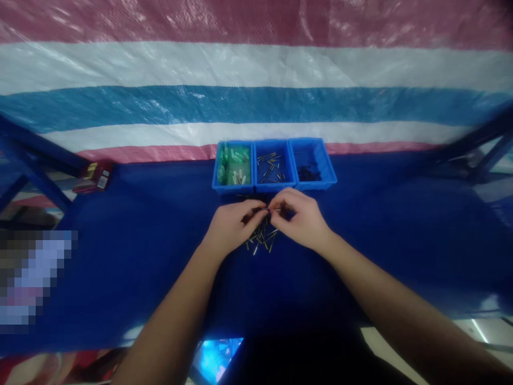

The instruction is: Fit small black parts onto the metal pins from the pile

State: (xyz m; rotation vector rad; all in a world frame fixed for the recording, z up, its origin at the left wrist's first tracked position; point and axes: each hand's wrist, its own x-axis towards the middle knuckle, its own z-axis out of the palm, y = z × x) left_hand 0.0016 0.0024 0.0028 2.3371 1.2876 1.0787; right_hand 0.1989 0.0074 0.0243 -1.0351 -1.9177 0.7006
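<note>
Both hands raised over the table (pixel 401 224), fingertips nearly meeting. Left hand (pixel 230 224): thumb and forefinger pinched on a thin piece (pixel 267 209), dark with a paler metallic end. Right hand (pixel 300 219): thumb and forefinger closed at the same spot, likewise pinching; blur hides whether one part or two joined. The piece sits right between the two sets of fingertips, roughly crosswise. Directly below the fingers and toward the body, a loose heap of slim metal pins (pixel 262 234), brassy and silvery, lying at all angles. Just beyond the fingers, three blue bins in a row: left bin (pixel 233 189) with green lining and whitish pieces (pixel 239 177); middle bin (pixel 274 187) with scattered pins; right bin (pixel 316 186) with small dark parts (pixel 309 174). Far left of the fingers, a red box (pixel 96 176); well beyond them, striped sheeting (pixel 256 104).
</note>
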